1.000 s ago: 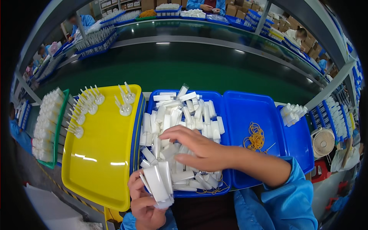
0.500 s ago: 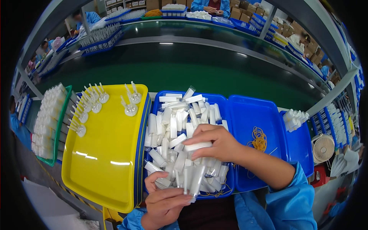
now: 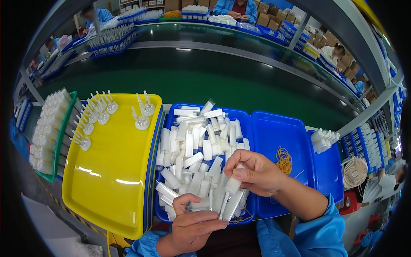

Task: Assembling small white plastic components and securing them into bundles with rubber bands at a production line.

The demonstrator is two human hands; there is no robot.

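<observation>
A blue tray (image 3: 249,128) in front of me holds a heap of small white tubes in clear wrappers (image 3: 195,139). Over its near edge my left hand (image 3: 192,225) is closed around a few of these wrapped white tubes (image 3: 233,205), which point up and away from its fingers. My right hand (image 3: 261,171) pinches one more white tube (image 3: 233,184) between thumb and fingers. That tube is tilted, its lower end close to the tops of the ones in the left hand; whether they touch I cannot tell.
At left lies a stacked yellow tray (image 3: 107,180) with white stemmed pieces in bunches (image 3: 102,115). A green crate (image 3: 64,145) of white parts stands beyond. Rubber bands (image 3: 283,160) lie in the right blue tray (image 3: 274,128). A fan (image 3: 355,173) is further right; a green conveyor (image 3: 192,81) runs behind.
My right hand has come nearer and slightly right, turning its tube from lying nearly level to steeply tilted, next to the left hand's tubes. The left hand keeps its hold, shifting slightly right.
</observation>
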